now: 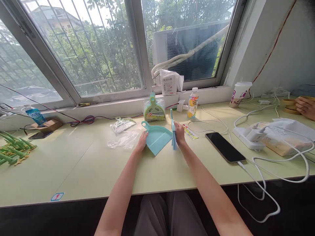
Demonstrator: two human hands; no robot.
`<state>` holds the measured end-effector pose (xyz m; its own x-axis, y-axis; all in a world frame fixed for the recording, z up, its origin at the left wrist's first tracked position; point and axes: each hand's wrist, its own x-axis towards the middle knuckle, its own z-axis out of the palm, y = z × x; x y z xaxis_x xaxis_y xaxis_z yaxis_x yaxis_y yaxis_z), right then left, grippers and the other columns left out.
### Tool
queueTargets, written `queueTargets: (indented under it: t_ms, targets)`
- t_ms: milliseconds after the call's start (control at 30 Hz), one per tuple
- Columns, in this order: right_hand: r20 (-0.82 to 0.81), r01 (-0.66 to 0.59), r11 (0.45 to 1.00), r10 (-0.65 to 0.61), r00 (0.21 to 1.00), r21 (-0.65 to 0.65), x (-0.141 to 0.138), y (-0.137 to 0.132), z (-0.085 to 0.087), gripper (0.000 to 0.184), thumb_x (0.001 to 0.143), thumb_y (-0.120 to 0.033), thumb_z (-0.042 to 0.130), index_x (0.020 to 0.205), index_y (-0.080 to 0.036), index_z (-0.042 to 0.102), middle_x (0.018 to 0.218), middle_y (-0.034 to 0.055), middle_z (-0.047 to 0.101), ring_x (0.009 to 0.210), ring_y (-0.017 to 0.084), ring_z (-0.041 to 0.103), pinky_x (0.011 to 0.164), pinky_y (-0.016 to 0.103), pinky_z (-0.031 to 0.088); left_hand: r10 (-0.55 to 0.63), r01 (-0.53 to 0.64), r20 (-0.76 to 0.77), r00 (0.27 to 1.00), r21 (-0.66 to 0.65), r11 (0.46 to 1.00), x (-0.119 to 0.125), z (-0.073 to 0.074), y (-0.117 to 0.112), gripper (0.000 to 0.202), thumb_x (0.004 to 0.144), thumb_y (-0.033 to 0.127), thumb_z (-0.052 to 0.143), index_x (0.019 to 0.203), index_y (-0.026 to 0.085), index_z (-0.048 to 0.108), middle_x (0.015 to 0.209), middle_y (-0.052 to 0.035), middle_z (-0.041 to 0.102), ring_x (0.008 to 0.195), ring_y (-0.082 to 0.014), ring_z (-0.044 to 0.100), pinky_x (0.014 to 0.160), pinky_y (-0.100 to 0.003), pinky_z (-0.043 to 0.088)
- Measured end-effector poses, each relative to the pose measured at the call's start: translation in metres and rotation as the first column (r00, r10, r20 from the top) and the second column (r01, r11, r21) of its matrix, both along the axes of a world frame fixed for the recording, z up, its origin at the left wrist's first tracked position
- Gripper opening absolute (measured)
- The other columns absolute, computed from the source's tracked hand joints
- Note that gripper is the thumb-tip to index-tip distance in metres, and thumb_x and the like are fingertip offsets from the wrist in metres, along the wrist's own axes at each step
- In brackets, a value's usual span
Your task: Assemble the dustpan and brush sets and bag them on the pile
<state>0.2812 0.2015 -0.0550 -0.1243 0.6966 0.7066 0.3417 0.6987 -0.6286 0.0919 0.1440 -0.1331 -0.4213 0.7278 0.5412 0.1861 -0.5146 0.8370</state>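
My left hand [142, 141] grips the left edge of a small light-blue dustpan [157, 137] that rests on the pale green table [93, 164]. My right hand [179, 134] is closed on a small blue brush [173, 132] held upright beside the dustpan's right edge. Behind them a packaged green dustpan set [154, 109] leans against the window sill. Empty clear plastic wrapping [123, 139] lies to the left of my left hand.
A phone [225, 147] on a white cable lies right of my hands, with a power strip [247, 136], a white bag [290, 131], a bottle [193, 103] and a cup [238, 94] beyond. Another person's hand [305, 107] rests far right. Green plastic parts [12, 147] lie far left.
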Motion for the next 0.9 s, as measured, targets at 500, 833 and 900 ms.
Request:
queueTargets:
  t_ms: [500, 833, 900]
  targets:
    - [0.42, 0.419, 0.841, -0.535, 0.733, 0.341, 0.016, 0.031, -0.015, 0.031, 0.084, -0.035, 0.047, 0.085, -0.012, 0.067, 0.112, 0.0206, 0.054, 0.109, 0.033, 0.041, 0.089, 0.046, 0.029, 0.456, -0.669, -0.598, 0.659, -0.19, 0.719, -0.056, -0.011, -0.017, 0.03, 0.084, 0.027, 0.048, 0.109, 0.022, 0.064, 0.129, -0.0094, 0.053, 0.12, -0.0288, 0.044, 0.092, -0.037, 0.036]
    - [0.567, 0.378, 0.864, -0.504, 0.651, 0.334, 0.013, 0.027, -0.018, 0.035, 0.075, -0.043, 0.059, 0.094, -0.014, 0.067, 0.111, 0.0184, 0.057, 0.11, 0.033, 0.041, 0.09, 0.046, 0.026, 0.544, -0.648, -0.424, 0.724, -0.147, 0.747, -0.053, -0.009, -0.02, 0.029, 0.085, 0.035, 0.046, 0.096, 0.018, 0.067, 0.106, -0.0117, 0.064, 0.1, -0.0243, 0.057, 0.082, -0.031, 0.041]
    - [0.575, 0.382, 0.874, -0.486, 0.659, 0.3, 0.013, 0.027, -0.017, 0.032, 0.074, -0.039, 0.06, 0.093, -0.014, 0.067, 0.111, 0.0173, 0.057, 0.111, 0.032, 0.041, 0.09, 0.045, 0.025, 0.55, -0.65, -0.408, 0.729, -0.158, 0.743, -0.051, -0.008, -0.022, 0.024, 0.083, 0.033, 0.05, 0.09, 0.018, 0.066, 0.103, -0.0119, 0.065, 0.098, -0.0247, 0.058, 0.08, -0.031, 0.041]
